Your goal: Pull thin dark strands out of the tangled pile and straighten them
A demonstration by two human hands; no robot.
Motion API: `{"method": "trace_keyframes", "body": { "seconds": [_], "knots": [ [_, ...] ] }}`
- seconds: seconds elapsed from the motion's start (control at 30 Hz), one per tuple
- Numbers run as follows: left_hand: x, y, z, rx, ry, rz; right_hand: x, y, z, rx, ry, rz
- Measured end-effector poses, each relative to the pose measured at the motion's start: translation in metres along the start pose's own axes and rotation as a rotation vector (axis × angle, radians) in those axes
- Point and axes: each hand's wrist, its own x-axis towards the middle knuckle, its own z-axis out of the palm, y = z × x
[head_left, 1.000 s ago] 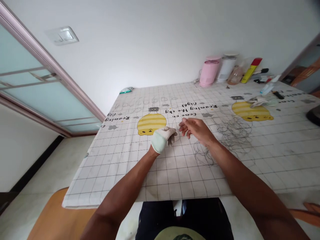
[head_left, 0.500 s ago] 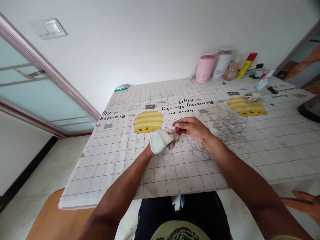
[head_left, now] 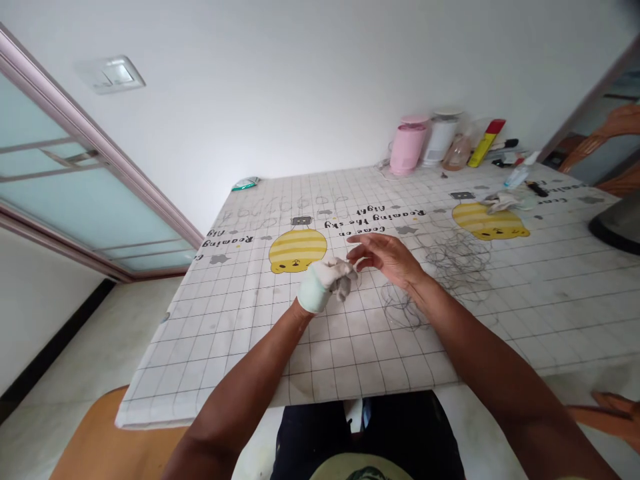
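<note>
My left hand (head_left: pixel 329 283), in a white glove with a pale green cuff, is closed over the middle of the table. A faint thin wire (head_left: pixel 359 279) seems to curve out from its fingertips; the rest is hidden in the glove. Just to the right, my bare right hand (head_left: pixel 387 259) has its fingers parted and slightly bent, close to the glove, with nothing visible in them. Beside my right wrist lies a loose tangle of thin dark wire (head_left: pixel 457 257). Rows of faint wire loops (head_left: pixel 280 210) rest on the back left of the table.
A checked cloth (head_left: pixel 225 360) with yellow bear prints covers the table. At the back right stand a pink cylinder device (head_left: pixel 407 148), a white one (head_left: pixel 440 141), a bottle (head_left: pixel 456 155) and a yellow-red can (head_left: pixel 486 144). Another glove (head_left: pixel 503 201) lies nearer, beside a spray bottle (head_left: pixel 521 172).
My right hand's fingers have spread and drawn slightly away from the glove. My left hand has turned a little, its fingers still closed. The camera view has shifted slightly.
</note>
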Motion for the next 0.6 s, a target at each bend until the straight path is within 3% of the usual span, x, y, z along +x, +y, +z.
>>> {"method": "trace_keyframes", "body": {
  "seconds": [0.1,0.23,0.43,0.6],
  "knots": [
    [0.004,0.003,0.001,0.087,0.154,0.063,-0.002,-0.002,0.001,-0.132,-0.059,0.009],
    [0.010,0.005,-0.002,0.137,0.222,0.038,-0.005,0.005,0.009,-0.286,-0.111,-0.015],
    [0.011,0.006,-0.006,0.134,0.235,-0.036,-0.003,0.012,0.011,-0.269,0.052,-0.040],
    [0.008,0.013,-0.010,0.149,0.365,-0.011,0.001,0.012,0.000,-0.400,0.240,-0.077]
  ]
}}
